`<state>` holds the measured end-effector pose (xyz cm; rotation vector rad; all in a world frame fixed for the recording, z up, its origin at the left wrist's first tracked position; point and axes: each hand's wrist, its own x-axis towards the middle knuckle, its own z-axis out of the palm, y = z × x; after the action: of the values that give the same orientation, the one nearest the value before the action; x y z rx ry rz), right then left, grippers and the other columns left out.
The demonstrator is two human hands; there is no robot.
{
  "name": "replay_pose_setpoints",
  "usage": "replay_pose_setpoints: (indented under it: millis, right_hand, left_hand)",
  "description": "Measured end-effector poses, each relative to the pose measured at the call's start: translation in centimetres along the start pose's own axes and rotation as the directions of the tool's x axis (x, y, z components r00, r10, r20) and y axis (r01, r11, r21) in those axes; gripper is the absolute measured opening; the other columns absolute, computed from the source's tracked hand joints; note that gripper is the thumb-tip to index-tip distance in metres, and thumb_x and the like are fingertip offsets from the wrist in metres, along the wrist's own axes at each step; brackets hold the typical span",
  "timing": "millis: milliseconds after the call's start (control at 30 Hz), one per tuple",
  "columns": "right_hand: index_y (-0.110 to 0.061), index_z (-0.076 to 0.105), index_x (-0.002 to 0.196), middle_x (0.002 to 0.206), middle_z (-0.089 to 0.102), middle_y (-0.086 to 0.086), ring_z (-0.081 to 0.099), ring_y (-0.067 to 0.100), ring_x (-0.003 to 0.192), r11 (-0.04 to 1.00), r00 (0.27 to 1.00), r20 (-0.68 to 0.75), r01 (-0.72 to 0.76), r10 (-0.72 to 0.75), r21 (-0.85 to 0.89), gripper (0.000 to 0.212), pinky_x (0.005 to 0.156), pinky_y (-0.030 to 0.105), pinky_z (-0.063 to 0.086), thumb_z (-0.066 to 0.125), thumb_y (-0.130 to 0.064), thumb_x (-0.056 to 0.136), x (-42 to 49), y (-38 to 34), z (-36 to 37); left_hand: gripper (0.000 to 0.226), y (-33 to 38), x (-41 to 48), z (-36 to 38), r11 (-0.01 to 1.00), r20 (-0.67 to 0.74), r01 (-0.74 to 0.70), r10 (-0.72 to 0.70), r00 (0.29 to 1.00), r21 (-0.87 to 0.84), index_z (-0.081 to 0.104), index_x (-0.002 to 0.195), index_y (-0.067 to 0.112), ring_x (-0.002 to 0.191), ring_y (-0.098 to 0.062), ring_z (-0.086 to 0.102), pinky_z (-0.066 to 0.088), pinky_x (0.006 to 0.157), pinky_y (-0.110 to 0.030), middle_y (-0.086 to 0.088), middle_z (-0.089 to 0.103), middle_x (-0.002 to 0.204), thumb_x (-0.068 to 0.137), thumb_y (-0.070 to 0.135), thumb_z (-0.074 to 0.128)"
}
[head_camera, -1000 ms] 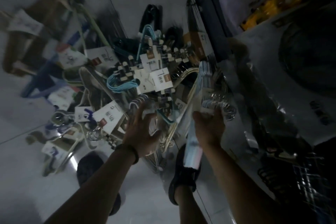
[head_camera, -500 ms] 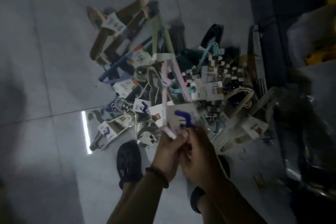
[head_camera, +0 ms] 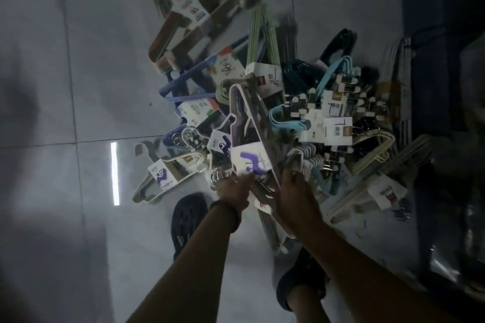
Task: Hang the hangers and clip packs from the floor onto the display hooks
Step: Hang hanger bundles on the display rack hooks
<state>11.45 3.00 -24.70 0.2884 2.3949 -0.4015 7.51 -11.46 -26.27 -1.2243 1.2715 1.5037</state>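
Grip is two-handed: left hand pinches and right hand curls round the hook end of a pale pink plastic hanger bundle with a purple-marked white card. The bundle points toward 12 o'clock over the mixed hanger pile on the grey tiled floor.

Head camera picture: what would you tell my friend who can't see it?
The left hand and right hand hold a pale hanger pack with a purple-marked card over a messy pile of hangers and clip packs on a grey floor.
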Motion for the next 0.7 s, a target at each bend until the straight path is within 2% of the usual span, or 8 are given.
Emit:
replay_pose_setpoints:
  millis: [67, 133, 267, 400, 467, 567, 633, 700]
  right_hand:
    - [-0.009, 0.040, 0.142, 0.131, 0.055, 0.014, 0.062, 0.022, 0.105, 0.998, 0.998, -0.039, -0.052, 0.053, 0.028, 0.068, 0.079, 0.025, 0.050, 0.072, -0.040, 0.091, -0.1, -0.5, 0.9]
    - [-0.011, 0.036, 0.142, 0.127, 0.055, 0.013, 0.062, 0.025, 0.101, 0.986, 0.985, -0.084, -0.142, 0.149, 0.090, 0.080, 0.076, 0.029, 0.053, 0.078, -0.047, 0.084, 0.4, -1.0, 1.1]
    - [-0.012, 0.032, 0.147, 0.139, 0.051, 0.020, 0.059, 0.034, 0.117, 0.969, 0.961, -0.129, -0.236, 0.243, 0.074, 0.084, 0.088, 0.045, 0.059, 0.074, -0.052, 0.086, 2.5, -0.7, 0.9]
    - [-0.010, 0.036, 0.153, 0.154, 0.035, 0.020, 0.053, 0.035, 0.127, 0.975, 0.970, -0.100, -0.221, 0.223, 0.029, 0.085, 0.093, 0.041, 0.052, 0.072, -0.054, 0.090, 3.9, -0.4, 0.9]
    - [-0.008, 0.041, 0.149, 0.149, 0.037, 0.020, 0.055, 0.036, 0.122, 0.967, 0.968, -0.077, -0.232, 0.240, 0.103, 0.080, 0.096, 0.042, 0.054, 0.067, -0.056, 0.091, 4.4, -0.4, 1.0]
    - [-0.012, 0.045, 0.143, 0.140, 0.046, 0.019, 0.055, 0.036, 0.115, 0.955, 0.968, -0.037, -0.239, 0.249, 0.176, 0.082, 0.092, 0.048, 0.056, 0.060, -0.065, 0.082, 4.6, -0.4, 0.9]
    - [-0.012, 0.049, 0.137, 0.133, 0.050, 0.019, 0.053, 0.034, 0.113, 0.984, 0.985, -0.081, -0.146, 0.155, 0.104, 0.085, 0.089, 0.049, 0.054, 0.043, -0.072, 0.077, 3.6, -0.5, 0.8]
    - [-0.012, 0.057, 0.122, 0.120, 0.056, 0.020, 0.058, 0.037, 0.105, 0.993, 0.993, -0.095, -0.052, 0.062, 0.104, 0.070, 0.085, 0.052, 0.054, 0.043, -0.066, 0.080, 1.9, -1.0, 0.4]
  left_hand:
    - [0.031, -0.9, 0.2, 0.0, 0.998, 0.024, -0.002, 0.004, 1.000, -0.055, 0.064, 0.126, 0.005, 0.093, -0.024, 0.066, 0.056, 0.088, -0.044, -0.018, 0.072, 0.125, 0.100, 0.019, 0.068]
    - [0.040, -1.6, 0.1, 0.0, 0.980, 0.110, 0.023, -0.001, 0.994, -0.198, 0.062, 0.137, 0.012, 0.103, -0.029, 0.067, 0.056, 0.099, -0.051, -0.013, 0.074, 0.120, 0.097, 0.017, 0.068]
    - [0.050, -3.3, 1.0, -0.5, 0.939, 0.202, -0.055, 0.130, 0.971, -0.341, 0.059, 0.144, 0.032, 0.112, -0.033, 0.065, 0.053, 0.097, -0.051, -0.011, 0.072, 0.131, 0.097, 0.015, 0.057]
    - [0.065, -5.1, 2.9, -0.3, 0.919, 0.216, -0.137, 0.228, 0.949, -0.370, 0.049, 0.150, 0.020, 0.116, -0.043, 0.065, 0.051, 0.099, -0.062, -0.023, 0.064, 0.140, 0.088, 0.006, 0.062]
    - [0.058, -4.9, 2.9, 0.2, 0.924, 0.192, -0.100, 0.181, 0.964, -0.369, 0.058, 0.142, 0.009, 0.109, -0.041, 0.066, 0.055, 0.095, -0.056, -0.026, 0.067, 0.132, 0.085, 0.010, 0.067]
    - [0.026, -3.7, 2.7, 1.1, 0.932, 0.179, -0.023, 0.094, 0.979, -0.361, 0.076, 0.105, 0.008, 0.087, -0.035, 0.066, 0.052, 0.077, -0.041, -0.020, 0.070, 0.102, 0.084, 0.012, 0.062]
    - [0.024, -2.8, 2.3, 1.3, 0.926, 0.196, -0.017, 0.098, 0.976, -0.377, 0.074, 0.096, 0.008, 0.084, -0.034, 0.063, 0.048, 0.074, -0.039, -0.019, 0.066, 0.098, 0.076, 0.016, 0.064]
    - [0.034, -2.0, 0.8, 1.3, 0.923, 0.170, -0.047, 0.120, 0.978, -0.383, 0.068, 0.101, 0.006, 0.090, -0.034, 0.062, 0.049, 0.077, -0.039, -0.019, 0.065, 0.102, 0.069, 0.020, 0.066]
